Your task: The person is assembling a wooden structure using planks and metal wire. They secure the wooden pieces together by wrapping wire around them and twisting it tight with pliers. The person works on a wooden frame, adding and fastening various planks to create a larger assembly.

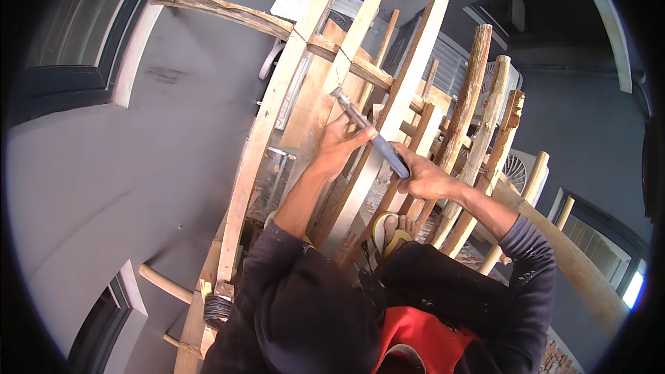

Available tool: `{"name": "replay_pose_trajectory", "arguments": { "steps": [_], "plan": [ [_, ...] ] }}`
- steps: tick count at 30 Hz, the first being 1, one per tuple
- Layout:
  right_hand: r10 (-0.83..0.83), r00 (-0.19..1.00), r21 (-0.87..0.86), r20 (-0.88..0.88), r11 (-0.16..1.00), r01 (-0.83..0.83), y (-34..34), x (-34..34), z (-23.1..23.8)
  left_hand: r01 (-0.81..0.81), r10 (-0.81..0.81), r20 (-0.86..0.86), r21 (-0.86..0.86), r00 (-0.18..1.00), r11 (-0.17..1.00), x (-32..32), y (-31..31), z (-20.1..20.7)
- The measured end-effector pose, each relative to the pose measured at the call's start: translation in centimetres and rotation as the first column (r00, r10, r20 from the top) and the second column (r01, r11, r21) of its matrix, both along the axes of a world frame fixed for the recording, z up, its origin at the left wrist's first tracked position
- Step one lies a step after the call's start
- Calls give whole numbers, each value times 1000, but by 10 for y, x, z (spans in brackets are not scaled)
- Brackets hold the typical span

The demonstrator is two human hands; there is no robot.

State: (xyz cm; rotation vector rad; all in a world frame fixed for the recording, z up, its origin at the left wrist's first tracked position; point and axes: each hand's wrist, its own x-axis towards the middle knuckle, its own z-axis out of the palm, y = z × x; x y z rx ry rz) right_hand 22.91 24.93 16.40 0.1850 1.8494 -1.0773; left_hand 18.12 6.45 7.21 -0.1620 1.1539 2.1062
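Note:
A hammer with a metal shaft and a blue grip slants across the middle; its head is small and hard to make out. My right hand is closed around the grip's lower end. Farther up, my left hand is closed at the shaft, its thumb along the grip's upper part and some fingers hidden. The hammer's head lies against a squared wooden post, beside a thin wire. This post crosses a rough horizontal timber.
Several wooden posts and round poles rise ahead and to the right. A pale beam runs along the left, near the grey wall. Coiled dark wire hangs at lower left. My sandaled foot rests among the timbers. Air-conditioner units stand beyond.

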Motion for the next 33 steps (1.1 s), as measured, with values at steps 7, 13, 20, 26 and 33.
{"name": "replay_pose_trajectory", "arguments": {
  "steps": [7,13,20,26,33],
  "plan": [
    [183,983,-148,1,972,-181,-10,13,-3,-29,27,26,90,999,996,29,-33,11],
    [353,934,-143,-57,923,-357,-29,20,-13,19,-24,-42,-111,999,994,45,-65,22],
    [486,874,-255,32,849,-463,-55,10,-8,-148,147,-20,-98,989,984,86,-98,13],
    [232,919,-565,319,825,-12,-74,19,-17,-371,404,88,-259,911,892,104,-111,20],
    [105,928,-689,356,701,185,-67,43,-37,-719,742,-67,-318,668,618,112,-105,-11]
  ]
}}
